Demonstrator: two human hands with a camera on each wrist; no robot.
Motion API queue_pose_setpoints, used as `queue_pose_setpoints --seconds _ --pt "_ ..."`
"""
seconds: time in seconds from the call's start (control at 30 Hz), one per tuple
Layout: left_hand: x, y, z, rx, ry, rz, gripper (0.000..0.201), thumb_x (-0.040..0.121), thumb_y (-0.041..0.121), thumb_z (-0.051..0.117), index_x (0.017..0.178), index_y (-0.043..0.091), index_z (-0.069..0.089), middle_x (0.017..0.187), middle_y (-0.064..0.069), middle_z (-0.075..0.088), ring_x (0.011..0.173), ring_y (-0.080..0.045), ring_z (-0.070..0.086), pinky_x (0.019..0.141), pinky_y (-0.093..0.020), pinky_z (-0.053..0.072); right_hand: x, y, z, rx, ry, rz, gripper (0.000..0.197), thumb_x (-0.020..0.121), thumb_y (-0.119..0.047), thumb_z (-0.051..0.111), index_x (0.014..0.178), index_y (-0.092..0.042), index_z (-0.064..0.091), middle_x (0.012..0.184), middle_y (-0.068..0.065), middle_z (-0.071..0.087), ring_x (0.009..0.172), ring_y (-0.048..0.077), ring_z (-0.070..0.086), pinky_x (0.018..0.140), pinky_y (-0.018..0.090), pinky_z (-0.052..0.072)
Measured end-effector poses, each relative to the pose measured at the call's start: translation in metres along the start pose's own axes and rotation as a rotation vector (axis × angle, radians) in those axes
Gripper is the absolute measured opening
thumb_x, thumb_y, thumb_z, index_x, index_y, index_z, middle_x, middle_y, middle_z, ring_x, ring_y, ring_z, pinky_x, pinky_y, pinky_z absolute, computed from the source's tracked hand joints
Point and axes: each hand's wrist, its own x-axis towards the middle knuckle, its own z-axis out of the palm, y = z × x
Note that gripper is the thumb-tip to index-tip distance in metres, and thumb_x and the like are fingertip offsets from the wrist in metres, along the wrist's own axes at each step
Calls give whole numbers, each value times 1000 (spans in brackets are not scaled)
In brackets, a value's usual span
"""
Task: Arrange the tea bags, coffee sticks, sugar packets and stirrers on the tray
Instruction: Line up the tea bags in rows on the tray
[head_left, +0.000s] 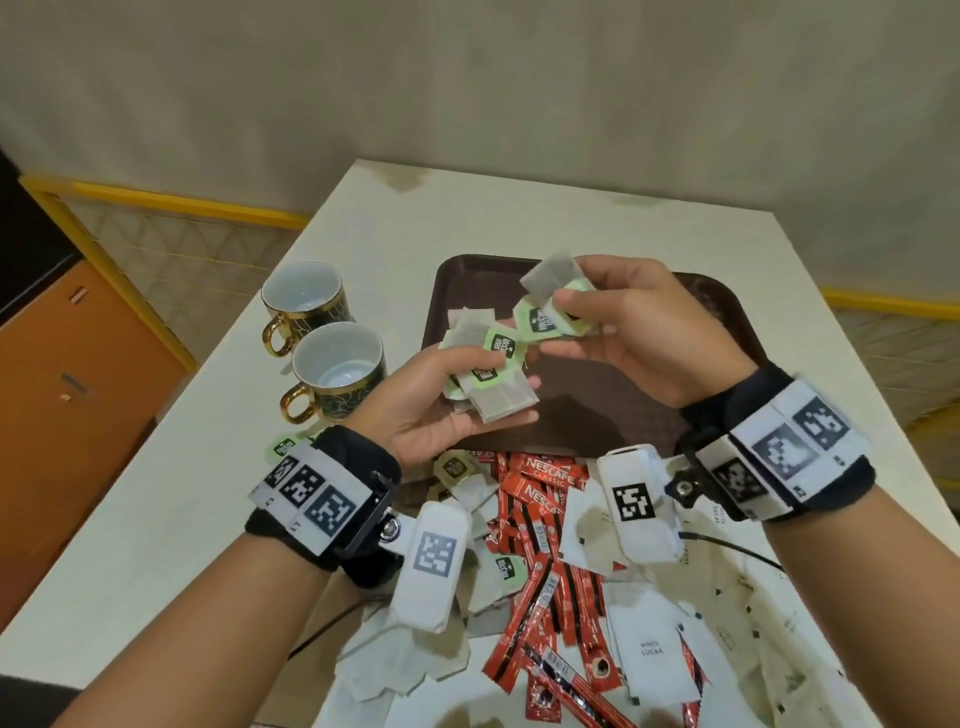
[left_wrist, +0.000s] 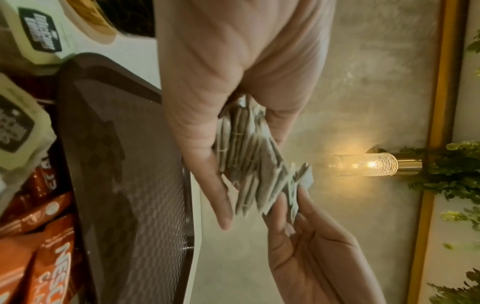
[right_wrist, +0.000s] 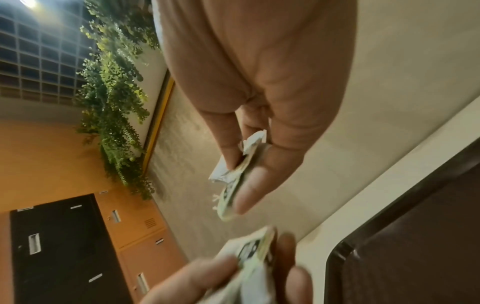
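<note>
Brown tray (head_left: 613, 415) bare | left hand (head_left: 431, 400) grips fanned tea bags (head_left: 488, 374) | right hand (head_left: 628, 332) pinches a tea bag (head_left: 550, 301), tag toward left hand

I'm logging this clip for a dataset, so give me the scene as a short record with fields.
left hand: holds a stack of tea bags
right hand: pinches a tea bag
tray: brown, under both hands; visible part bare
cups: two, left of tray
pile near the person: coffee sticks, sugar packets, more tea bags
stirrers: cannot tell
</note>
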Motion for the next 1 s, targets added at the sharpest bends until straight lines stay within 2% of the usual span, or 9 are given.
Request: queue_pose_setpoints --seconds 0.1,0.17,0.27,0.33,0.47,0.63,0.77,0.83,1.0 --pt "0 1 6 -17 -33 17 45 74 1 60 119 0 58 111 -26 68 98 -36 70 79 -55 56 3 8 11 -31 123 -32 17 92 -3 59 108 2 65 103 19 70 84 21 69 65 21 56" --pt "0 2 6 -48 -47 30 45 77 3 60 122 0 57 113 -26 68 95 -35 71 76 -52 59 6 15 15 -6 221 -22 12 90 -4 64 101 -1 65 98 16 72 77 17 69 58 17 52" --pt "-2 4 5 -72 -55 55 44 82 10 59 126 1 57 113 -25 68 91 -32 73 67 -42 62 9 25 20 71 301 1 8 88 -5 66 96 -7 65 95 11 73 77 15 70 63 25 56" --pt "-2 4 4 -97 -63 67 41 84 15 59 123 2 58 112 -24 69 90 -31 73 66 -40 62 10 29 22 98 334 1 10 88 -5 67 97 -6 65 99 15 72 79 19 69 68 30 55" --pt "1 1 6 -15 1 106 37 86 22 63 121 8 62 111 -16 71 91 -24 72 65 -34 61 9 34 24 86 307 5 13 87 -5 68 100 -3 64 105 21 69 72 17 67 63 25 55" --pt "11 0 10 160 126 186 30 91 17 65 121 14 62 108 -9 73 90 -19 72 63 -32 58 7 32 15 29 257 11 10 92 -6 62 101 -6 65 109 19 69 81 18 69 65 25 55" --pt "16 4 10 203 184 218 27 89 15 68 116 16 63 105 -9 74 90 -21 72 63 -34 59 9 22 0 139 355 21 15 97 -1 50 94 -12 60 111 14 63 92 22 66 66 27 57" --pt "16 8 7 233 199 228 28 87 15 69 115 16 63 107 -10 74 93 -22 72 64 -34 59 8 15 -10 177 391 14 18 99 2 44 99 -11 57 111 14 59 90 24 67 67 29 59" --pt "17 17 2 371 221 250 37 85 15 72 120 15 62 109 -8 74 98 -23 71 66 -34 59 3 -2 -33 -212 201 17 23 96 4 51 107 -13 61 104 10 59 76 19 67 64 25 57"
